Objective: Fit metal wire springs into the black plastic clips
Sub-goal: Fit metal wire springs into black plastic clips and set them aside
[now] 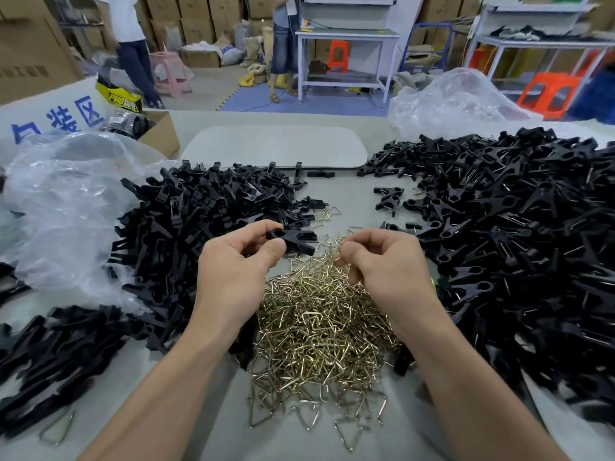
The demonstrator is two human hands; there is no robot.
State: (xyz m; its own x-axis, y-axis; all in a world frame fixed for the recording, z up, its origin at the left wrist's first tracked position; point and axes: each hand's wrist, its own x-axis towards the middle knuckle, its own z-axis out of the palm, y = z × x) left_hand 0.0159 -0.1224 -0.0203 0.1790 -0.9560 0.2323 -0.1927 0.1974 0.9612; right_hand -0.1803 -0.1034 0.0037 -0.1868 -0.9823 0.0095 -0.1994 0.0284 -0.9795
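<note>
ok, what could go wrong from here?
1. The wire springs lie tangled. The right hand, fingers curled at the pile's top, may lift several hooked together.
2. The left hand pinches the black clip by one end only, so it could twist when a spring is pushed in.
3. The left heap and the right heap of clips crowd the pile, so fitted and unfitted clips might mix.
</note>
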